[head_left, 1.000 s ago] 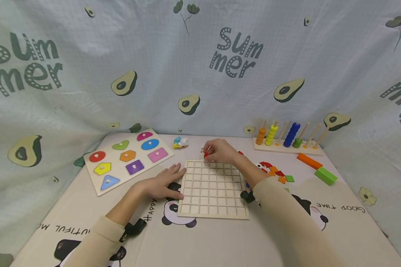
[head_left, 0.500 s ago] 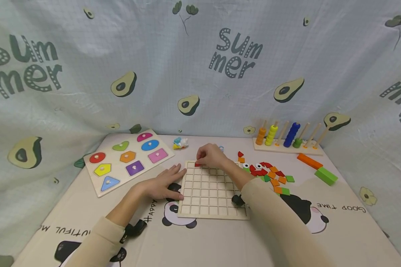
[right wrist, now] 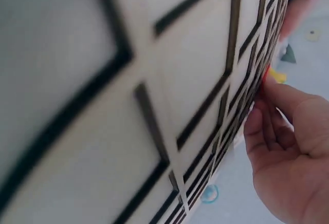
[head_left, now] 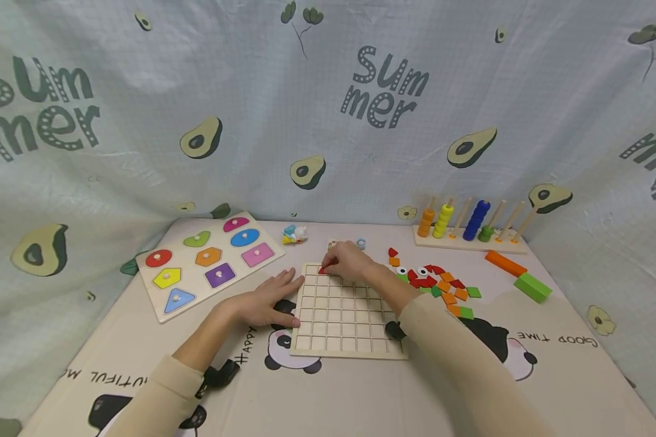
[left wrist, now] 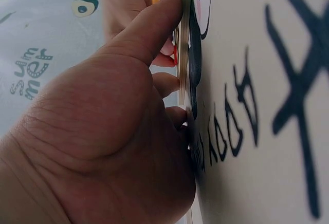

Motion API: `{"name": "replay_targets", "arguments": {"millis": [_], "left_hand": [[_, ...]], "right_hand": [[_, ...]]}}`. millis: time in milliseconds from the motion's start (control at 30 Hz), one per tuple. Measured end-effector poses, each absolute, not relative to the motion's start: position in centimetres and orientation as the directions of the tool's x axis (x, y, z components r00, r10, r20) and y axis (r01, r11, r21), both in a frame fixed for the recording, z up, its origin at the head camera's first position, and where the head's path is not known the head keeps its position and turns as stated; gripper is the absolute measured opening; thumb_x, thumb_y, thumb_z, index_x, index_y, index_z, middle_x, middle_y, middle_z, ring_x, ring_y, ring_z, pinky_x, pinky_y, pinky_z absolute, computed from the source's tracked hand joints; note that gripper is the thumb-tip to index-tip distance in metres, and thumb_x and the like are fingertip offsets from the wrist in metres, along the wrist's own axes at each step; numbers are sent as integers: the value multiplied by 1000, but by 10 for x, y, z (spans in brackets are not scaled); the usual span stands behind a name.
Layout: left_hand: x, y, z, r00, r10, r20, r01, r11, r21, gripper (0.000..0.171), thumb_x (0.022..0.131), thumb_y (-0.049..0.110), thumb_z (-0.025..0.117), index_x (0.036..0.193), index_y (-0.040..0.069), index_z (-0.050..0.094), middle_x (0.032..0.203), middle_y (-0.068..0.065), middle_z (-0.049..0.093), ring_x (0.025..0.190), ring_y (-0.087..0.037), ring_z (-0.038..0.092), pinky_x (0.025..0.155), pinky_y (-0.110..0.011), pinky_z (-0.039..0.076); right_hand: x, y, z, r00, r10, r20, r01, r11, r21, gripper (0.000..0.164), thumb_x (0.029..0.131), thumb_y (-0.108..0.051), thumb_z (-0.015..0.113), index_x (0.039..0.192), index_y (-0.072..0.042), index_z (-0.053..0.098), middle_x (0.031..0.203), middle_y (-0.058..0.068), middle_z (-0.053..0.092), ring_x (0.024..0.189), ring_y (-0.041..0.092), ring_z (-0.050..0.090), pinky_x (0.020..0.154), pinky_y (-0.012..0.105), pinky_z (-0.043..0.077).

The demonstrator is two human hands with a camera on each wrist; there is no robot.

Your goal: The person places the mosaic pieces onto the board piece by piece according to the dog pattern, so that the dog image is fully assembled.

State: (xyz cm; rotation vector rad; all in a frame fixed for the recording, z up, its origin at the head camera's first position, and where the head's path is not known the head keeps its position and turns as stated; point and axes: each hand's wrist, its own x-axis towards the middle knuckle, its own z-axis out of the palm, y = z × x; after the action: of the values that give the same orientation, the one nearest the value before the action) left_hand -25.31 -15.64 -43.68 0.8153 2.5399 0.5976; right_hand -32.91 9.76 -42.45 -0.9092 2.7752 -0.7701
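Observation:
A wooden grid board (head_left: 334,328) with square cells lies in the middle of the table. At its far-left part, my right hand (head_left: 348,262) pinches a small red tile (head_left: 322,271) in a cell of the far row. The right wrist view shows the red tile (right wrist: 266,74) as a sliver at the fingertips, mostly hidden. My left hand (head_left: 266,301) lies flat with fingers spread along the board's left side, thumb at the edge. In the left wrist view, the thumb of that left hand (left wrist: 118,111) overlaps the board's side.
Right of the board lie several loose red, orange and green tiles (head_left: 447,287). A shape puzzle (head_left: 197,285) sits at the left. Behind are a small blue-and-white toy (head_left: 295,234), a bead-peg stand (head_left: 470,241), an orange block (head_left: 505,263) and a green block (head_left: 533,287).
My right hand has come from behind the board's far edge, moving left and nearer, with the red tile, to a far-row cell. My left hand has stayed in place.

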Motion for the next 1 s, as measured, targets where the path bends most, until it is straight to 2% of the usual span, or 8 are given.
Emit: {"name": "replay_targets", "arguments": {"millis": [67, 233, 367, 533, 633, 767, 867, 1000], "left_hand": [[-253, -156, -438, -748, 618, -244, 444, 738, 509, 98, 81, 62, 64, 155, 25, 12, 162, -4, -3, 148, -24, -7, 118, -49, -1], [-253, -156, -441, -738, 633, -235, 461, 726, 509, 98, 81, 62, 64, 156, 24, 12, 162, -6, -3, 148, -26, -6, 118, -50, 1], [-252, -158, -440, -744, 629, -227, 460, 728, 509, 98, 81, 61, 65, 155, 23, 13, 162, -7, -2, 148, -27, -5, 118, -50, 1], [-251, -160, -439, -746, 623, -234, 452, 733, 508, 99, 81, 61, 65, 155, 23, 13, 162, -7, -2, 148, -27, -6, 118, -49, 0], [-252, -160, -439, -752, 614, -239, 445, 742, 502, 99, 80, 63, 64, 155, 25, 12, 162, -5, -3, 148, -25, -6, 119, -48, 0], [-253, -159, -440, -758, 607, -238, 441, 746, 499, 99, 80, 64, 64, 155, 27, 12, 162, -3, -3, 148, -23, -6, 119, -48, 0], [-254, -158, -441, -757, 611, -231, 444, 741, 503, 99, 80, 64, 64, 155, 27, 12, 162, -3, -3, 148, -23, -6, 119, -48, 0], [-254, -158, -441, -755, 615, -227, 447, 737, 507, 99, 80, 64, 64, 155, 26, 13, 162, -4, -3, 148, -24, -6, 119, -48, 0]], "right_hand": [[-326, 104, -423, -803, -594, 44, -532, 681, -503, 10, 89, -13, 69, 96, -13, 76, 94, -5, 70, 84, 8, 60, 75, 26, 51], [-317, 141, -413, -766, -626, 149, -594, 600, -536, 20, 90, -12, 68, 109, -7, 72, 102, 4, 68, 84, 13, 59, 71, 28, 52], [-318, 188, -407, -798, -568, 201, -564, 587, -581, 25, 91, -13, 66, 115, -7, 69, 110, 11, 66, 85, 18, 59, 65, 30, 52], [-324, 235, -406, -874, -474, 105, -437, 675, -595, 28, 91, -14, 66, 119, -8, 67, 111, 13, 65, 85, 22, 57, 63, 31, 52], [-329, 249, -410, -881, -474, 12, -381, 694, -610, 30, 91, -12, 65, 120, -6, 66, 110, 13, 64, 80, 23, 59, 61, 31, 52], [-333, 256, -420, -876, -476, -77, -324, 700, -637, 29, 92, -13, 66, 119, -7, 68, 103, 11, 62, 67, 22, 55, 52, 28, 48], [-335, 255, -425, -881, -466, -83, -320, 716, -621, 26, 91, -13, 66, 117, -8, 69, 96, 9, 59, 63, 20, 49, 48, 28, 43], [-336, 252, -425, -887, -457, -68, -336, 738, -585, 25, 91, -12, 66, 116, -7, 69, 95, 9, 58, 68, 20, 50, 51, 30, 44]]}}
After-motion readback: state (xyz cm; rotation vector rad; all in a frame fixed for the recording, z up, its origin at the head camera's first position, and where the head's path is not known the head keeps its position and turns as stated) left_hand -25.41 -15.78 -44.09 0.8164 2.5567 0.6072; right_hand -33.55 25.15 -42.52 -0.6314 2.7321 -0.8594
